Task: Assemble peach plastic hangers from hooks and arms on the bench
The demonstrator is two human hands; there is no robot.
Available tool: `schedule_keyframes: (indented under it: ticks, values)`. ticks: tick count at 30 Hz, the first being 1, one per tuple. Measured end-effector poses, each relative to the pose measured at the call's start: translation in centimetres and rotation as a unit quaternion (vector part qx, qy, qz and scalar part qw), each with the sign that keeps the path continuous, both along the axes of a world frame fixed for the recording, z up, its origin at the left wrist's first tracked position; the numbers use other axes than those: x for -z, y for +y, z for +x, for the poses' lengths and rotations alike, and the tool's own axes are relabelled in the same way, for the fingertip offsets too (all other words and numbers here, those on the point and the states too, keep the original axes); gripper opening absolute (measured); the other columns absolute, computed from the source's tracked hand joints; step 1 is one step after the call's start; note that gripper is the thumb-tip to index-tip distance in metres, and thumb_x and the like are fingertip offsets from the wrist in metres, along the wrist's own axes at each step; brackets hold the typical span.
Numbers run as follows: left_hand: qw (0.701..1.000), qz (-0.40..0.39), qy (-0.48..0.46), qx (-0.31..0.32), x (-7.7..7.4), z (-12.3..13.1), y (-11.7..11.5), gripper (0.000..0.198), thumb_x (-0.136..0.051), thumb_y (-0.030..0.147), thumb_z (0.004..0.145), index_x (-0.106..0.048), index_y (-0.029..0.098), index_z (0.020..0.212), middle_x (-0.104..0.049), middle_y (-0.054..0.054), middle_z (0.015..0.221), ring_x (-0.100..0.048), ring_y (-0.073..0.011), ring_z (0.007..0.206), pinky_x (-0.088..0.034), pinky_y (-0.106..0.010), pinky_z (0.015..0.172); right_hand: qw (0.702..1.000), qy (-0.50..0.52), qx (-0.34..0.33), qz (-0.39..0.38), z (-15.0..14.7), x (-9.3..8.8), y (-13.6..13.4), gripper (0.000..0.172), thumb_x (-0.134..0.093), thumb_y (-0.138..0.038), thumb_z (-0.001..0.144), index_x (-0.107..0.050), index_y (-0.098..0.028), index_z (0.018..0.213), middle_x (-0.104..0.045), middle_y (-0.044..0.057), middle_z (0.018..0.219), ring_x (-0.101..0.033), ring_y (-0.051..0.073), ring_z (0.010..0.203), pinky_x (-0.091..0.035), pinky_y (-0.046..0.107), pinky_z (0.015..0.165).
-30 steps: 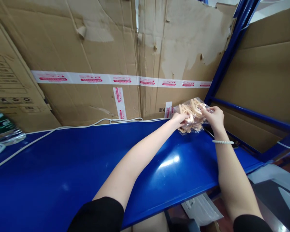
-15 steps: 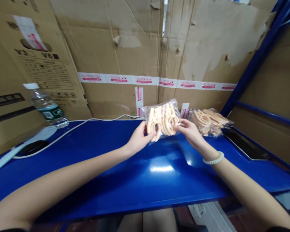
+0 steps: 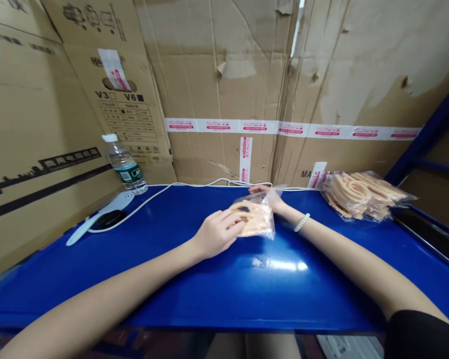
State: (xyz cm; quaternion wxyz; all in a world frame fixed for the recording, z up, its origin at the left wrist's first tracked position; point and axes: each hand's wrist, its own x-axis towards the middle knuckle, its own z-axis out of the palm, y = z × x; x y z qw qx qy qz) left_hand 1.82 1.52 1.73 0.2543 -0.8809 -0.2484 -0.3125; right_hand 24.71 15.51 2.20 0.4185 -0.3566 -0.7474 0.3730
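Note:
A clear plastic bag (image 3: 257, 219) holding flat peach-coloured pieces with rounded, ring-like ends is just above the middle of the blue table. My left hand (image 3: 217, 230) grips its left side, fingers over the top face and the thumb mostly hidden. Behind the bag's far right edge is my right hand (image 3: 280, 204), its fingers stretched out to the left and partly covered by the plastic. Whether the right hand touches the bag is unclear. Similar bagged pieces (image 3: 366, 194) lie in a pile farther right.
Cardboard panels (image 3: 224, 89) wall the back of the blue table (image 3: 209, 294). On the left stand a water bottle (image 3: 126, 167) and a light-blue handled object (image 3: 101, 214) near a white cable (image 3: 160, 194). A dark phone-like slab (image 3: 430, 237) lies at the right.
The bag has been lowered and turned flatter. My right hand has let go of its right edge and moved behind it. The view has swung left.

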Motion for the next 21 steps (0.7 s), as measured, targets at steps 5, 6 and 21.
schedule_keyframes:
  ticks: [5,6,21]
  values:
    - [0.996,-0.059,0.060,-0.011,-0.3,0.7,-1.4,0.023,-0.052,0.012,0.089,-0.068,0.015,0.105,-0.074,-0.010,0.107,-0.066,-0.0244,0.091,-0.049,-0.035,0.069,0.997,-0.054,0.044,0.032,4.0,-0.7,-1.7,0.020,-0.068,-0.017,0.086,-0.068,-0.016,0.105,-0.072,0.006,0.095,-0.069,0.021,0.090,-0.056,0.043,0.090]
    - [0.995,-0.071,0.064,-0.007,-0.4,0.7,-1.7,0.024,-0.052,0.012,0.089,-0.068,0.015,0.106,-0.074,-0.011,0.107,-0.066,-0.0251,0.092,-0.050,-0.035,0.069,0.996,-0.060,0.055,0.042,4.9,-1.2,-2.5,0.024,-0.064,-0.014,0.083,-0.068,-0.017,0.106,-0.073,0.006,0.093,-0.070,0.022,0.091,-0.055,0.044,0.092]
    - [0.923,-0.285,-0.187,-0.177,-1.2,0.3,-1.1,0.027,-0.052,0.042,0.096,-0.064,0.020,0.108,-0.070,-0.006,0.096,-0.066,-0.0230,0.088,-0.048,-0.033,0.076,0.904,-0.329,-0.140,0.236,7.3,-5.6,-14.5,0.035,-0.037,-0.034,0.107,-0.065,-0.017,0.096,-0.065,0.009,0.087,-0.059,0.021,0.078,-0.048,0.035,0.075]
